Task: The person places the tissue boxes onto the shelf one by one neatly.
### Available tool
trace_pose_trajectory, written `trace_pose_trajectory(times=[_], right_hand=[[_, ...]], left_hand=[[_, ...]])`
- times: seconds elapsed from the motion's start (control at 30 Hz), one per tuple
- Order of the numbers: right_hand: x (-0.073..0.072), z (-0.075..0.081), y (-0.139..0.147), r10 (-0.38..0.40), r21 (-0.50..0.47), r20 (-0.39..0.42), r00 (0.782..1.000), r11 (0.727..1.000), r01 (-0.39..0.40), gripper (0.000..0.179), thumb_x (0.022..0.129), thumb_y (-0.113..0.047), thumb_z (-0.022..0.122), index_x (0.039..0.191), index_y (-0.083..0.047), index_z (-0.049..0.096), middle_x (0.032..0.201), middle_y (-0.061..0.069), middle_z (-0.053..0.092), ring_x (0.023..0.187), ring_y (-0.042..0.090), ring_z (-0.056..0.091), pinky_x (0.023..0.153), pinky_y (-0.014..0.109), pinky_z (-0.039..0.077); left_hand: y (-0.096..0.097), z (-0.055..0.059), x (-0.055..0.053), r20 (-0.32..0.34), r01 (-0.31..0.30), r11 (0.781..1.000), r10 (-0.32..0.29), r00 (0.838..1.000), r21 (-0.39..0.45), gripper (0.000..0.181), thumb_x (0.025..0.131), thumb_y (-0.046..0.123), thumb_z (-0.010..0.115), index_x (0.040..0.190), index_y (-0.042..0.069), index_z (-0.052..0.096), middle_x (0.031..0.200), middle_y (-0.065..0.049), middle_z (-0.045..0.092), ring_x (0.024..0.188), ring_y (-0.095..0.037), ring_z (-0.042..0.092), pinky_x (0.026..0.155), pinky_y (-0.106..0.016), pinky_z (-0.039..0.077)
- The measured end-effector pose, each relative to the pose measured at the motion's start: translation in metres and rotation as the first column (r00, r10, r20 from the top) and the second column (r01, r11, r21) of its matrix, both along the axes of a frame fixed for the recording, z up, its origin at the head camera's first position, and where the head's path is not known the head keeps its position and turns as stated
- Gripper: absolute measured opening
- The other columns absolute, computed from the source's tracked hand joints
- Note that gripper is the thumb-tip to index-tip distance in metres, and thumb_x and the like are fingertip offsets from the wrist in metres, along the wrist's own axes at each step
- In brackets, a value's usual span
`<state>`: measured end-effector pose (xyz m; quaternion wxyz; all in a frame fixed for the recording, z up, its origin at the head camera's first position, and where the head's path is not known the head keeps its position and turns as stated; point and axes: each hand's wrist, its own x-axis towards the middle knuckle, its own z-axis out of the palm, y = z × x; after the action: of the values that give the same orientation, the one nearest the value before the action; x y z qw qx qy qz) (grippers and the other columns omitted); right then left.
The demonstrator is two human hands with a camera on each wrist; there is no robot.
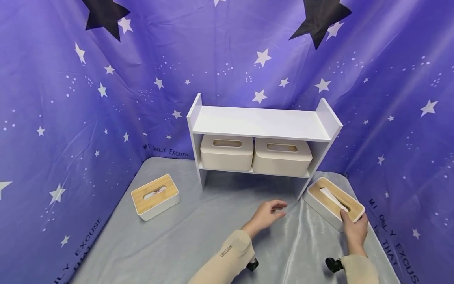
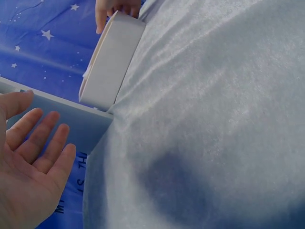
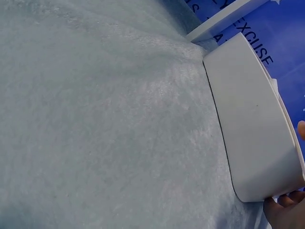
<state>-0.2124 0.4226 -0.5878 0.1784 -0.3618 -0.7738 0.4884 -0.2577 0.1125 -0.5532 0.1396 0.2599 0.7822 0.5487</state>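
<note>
At the right of the head view, my right hand (image 1: 356, 230) grips the near end of a white tissue box (image 1: 324, 209) with a wooden lid and a tissue in its slot. Its thumb lies on the lid, and the fingers reach round the end. The right wrist view shows the box's white side (image 3: 255, 124) standing on the cloth, with fingertips curled at its lower corner. My left hand (image 1: 266, 215) hovers over the cloth before the shelf, fingers relaxed and spread, holding nothing. In the left wrist view its palm (image 2: 28, 186) shows bare.
A white shelf (image 1: 262, 120) stands at the back, with two cream tissue boxes (image 1: 227, 156) side by side on its lower board. Another wooden-lidded tissue box (image 1: 156, 197) sits at the left. Grey cloth (image 1: 198, 236) covers the table, and blue star-printed curtains (image 1: 227, 51) surround it.
</note>
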Motion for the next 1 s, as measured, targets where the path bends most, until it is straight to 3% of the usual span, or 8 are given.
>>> trace_pose_trajectory(times=[0.33,0.6,0.73,0.87,1.0], right_hand=[[0.003,-0.005,0.002,0.002,0.013,-0.031,1.000,1.000,-0.001,0.085,0.093,-0.028,0.064,0.158,-0.004,0.016,0.160,0.027,0.027,0.148,0.045,0.027,0.126,0.051,0.020],[0.012,-0.012,0.006,0.114,0.050,-0.075,0.991,0.993,-0.110,0.094,0.091,-0.022,0.071,0.161,-0.010,0.009,0.164,0.021,0.021,0.151,0.038,0.024,0.128,0.045,0.018],[0.019,-0.013,0.012,0.166,0.058,-0.048,0.985,0.985,-0.163,0.099,0.091,-0.020,0.071,0.161,-0.009,0.001,0.166,0.022,0.011,0.152,0.040,0.017,0.129,0.046,0.014],[0.021,-0.012,0.015,0.181,0.047,-0.029,0.983,0.983,-0.179,0.102,0.091,-0.018,0.071,0.161,-0.009,-0.002,0.166,0.022,0.008,0.153,0.041,0.012,0.128,0.047,0.013],[0.019,-0.012,0.011,0.178,0.013,-0.065,0.982,0.984,-0.178,0.103,0.090,-0.012,0.072,0.161,-0.008,-0.002,0.166,0.023,0.007,0.153,0.040,0.011,0.127,0.050,0.017]], left_hand=[[-0.001,-0.003,0.003,0.026,0.001,1.000,-0.001,1.000,0.007,0.033,0.099,0.019,0.062,0.131,0.010,0.064,0.133,-0.004,0.066,0.123,-0.018,0.063,0.107,-0.035,0.052],[0.003,-0.005,0.001,0.004,-0.003,1.000,0.003,1.000,0.000,0.032,0.099,0.019,0.063,0.130,0.010,0.065,0.132,-0.004,0.067,0.122,-0.018,0.064,0.103,-0.024,0.052],[0.007,-0.006,0.000,-0.001,-0.008,1.000,0.008,1.000,-0.002,0.031,0.098,0.018,0.064,0.128,0.010,0.066,0.130,-0.003,0.068,0.120,-0.016,0.065,0.100,-0.021,0.053],[0.012,-0.006,-0.001,-0.001,0.000,1.000,0.000,1.000,-0.003,0.031,0.097,0.015,0.065,0.128,0.008,0.066,0.129,-0.004,0.069,0.119,-0.016,0.065,0.100,-0.022,0.054],[0.021,-0.006,-0.006,0.004,0.004,1.000,-0.004,1.000,-0.023,0.031,0.098,0.016,0.064,0.128,0.010,0.066,0.129,-0.003,0.069,0.120,-0.015,0.065,0.100,-0.022,0.053]])
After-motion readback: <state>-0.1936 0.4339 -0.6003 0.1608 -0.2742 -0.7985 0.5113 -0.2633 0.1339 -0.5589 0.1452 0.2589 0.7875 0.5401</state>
